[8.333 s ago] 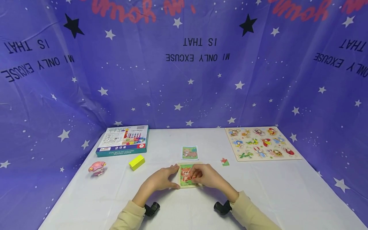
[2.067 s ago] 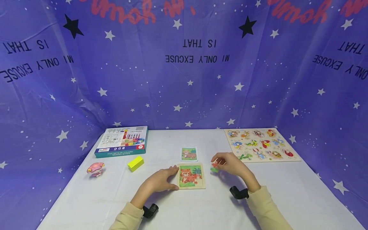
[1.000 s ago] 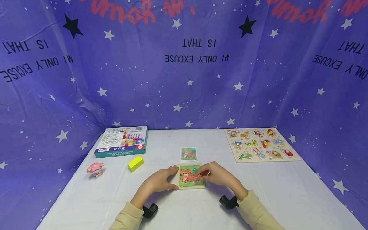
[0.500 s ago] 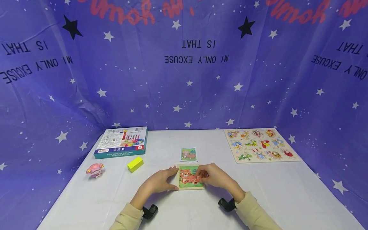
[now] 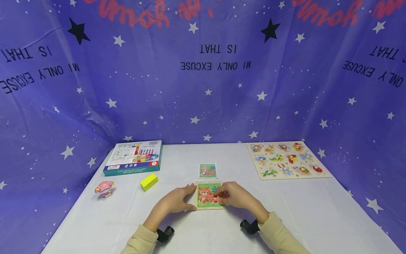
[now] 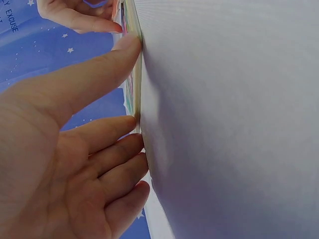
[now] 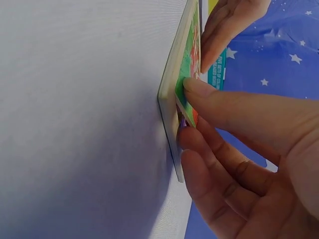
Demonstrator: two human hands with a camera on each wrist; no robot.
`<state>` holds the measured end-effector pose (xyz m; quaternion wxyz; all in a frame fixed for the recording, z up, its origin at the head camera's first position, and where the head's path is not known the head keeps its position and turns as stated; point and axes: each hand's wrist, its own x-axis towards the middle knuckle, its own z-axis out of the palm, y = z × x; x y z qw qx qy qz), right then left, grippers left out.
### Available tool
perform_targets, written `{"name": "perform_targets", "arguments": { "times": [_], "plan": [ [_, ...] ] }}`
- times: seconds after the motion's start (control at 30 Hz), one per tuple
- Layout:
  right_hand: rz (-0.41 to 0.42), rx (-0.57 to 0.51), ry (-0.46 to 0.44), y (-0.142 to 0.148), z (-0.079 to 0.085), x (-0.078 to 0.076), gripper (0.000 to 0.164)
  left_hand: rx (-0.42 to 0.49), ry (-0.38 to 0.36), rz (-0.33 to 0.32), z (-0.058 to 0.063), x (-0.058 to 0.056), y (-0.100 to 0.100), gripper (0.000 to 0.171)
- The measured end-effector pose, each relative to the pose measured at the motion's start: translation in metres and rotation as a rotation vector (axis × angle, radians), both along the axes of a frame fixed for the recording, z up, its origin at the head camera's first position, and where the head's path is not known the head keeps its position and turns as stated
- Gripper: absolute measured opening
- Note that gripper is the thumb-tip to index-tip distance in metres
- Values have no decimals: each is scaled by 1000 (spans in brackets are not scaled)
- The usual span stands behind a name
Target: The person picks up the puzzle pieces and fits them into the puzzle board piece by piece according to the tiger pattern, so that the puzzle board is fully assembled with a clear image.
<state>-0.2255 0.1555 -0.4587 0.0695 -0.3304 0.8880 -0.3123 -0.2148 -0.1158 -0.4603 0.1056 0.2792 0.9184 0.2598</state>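
Note:
A square wooden jigsaw puzzle (image 5: 207,195) with a red tiger picture lies at the middle of the table. My left hand (image 5: 176,200) rests at its left side, thumb and fingertips touching the wooden edge; the left wrist view shows the fingers fairly straight. My right hand (image 5: 236,195) is over the puzzle's right side. In the right wrist view, its thumb and fingers pinch a green and red puzzle piece (image 7: 184,99), tilted and slightly raised at the frame's near corner. The hand hides part of the puzzle's right side in the head view.
A picture card (image 5: 208,170) lies just behind the puzzle. At the back right is an insect peg board (image 5: 287,160). On the left are a boxed toy set (image 5: 133,157), a yellow block (image 5: 149,182) and a pink figurine (image 5: 105,189).
The right hand picked up the loose puzzle piece from the table to the right and brought it left onto the puzzle's lower right corner. The left hand stays at the left edge.

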Motion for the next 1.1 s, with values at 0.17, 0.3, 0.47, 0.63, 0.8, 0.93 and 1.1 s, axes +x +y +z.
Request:
{"name": "perform_targets", "arguments": {
  "times": [0.17, 0.3, 0.47, 0.63, 0.8, 0.93, 1.1],
  "plan": [
    [-14, -21, -5, -2, 2, 2, 25, -7, 3, 2, 0, 0, -1, 79],
    [-16, -20, 0, -2, 3, 2, 22, -7, 3, 3, 0, 1, 0, 79],
    [-3, -16, 6, -2, 2, 0, 20, -2, 5, 2, 0, 0, -1, 79],
    [-1, -9, 3, -1, 1, 0, 20, 0, 9, -2, 0, -1, -1, 80],
    [3, -15, -8, 0, 1, 0, 19, -5, 3, 0, -1, 0, -1, 80],
    [1, -16, -20, 1, 1, 0, 19, -6, 9, 0, -1, 1, -1, 80],
    [-10, -12, -24, 1, 0, -1, 18, -1, 16, -1, -1, 0, -1, 79]
  ]
}}
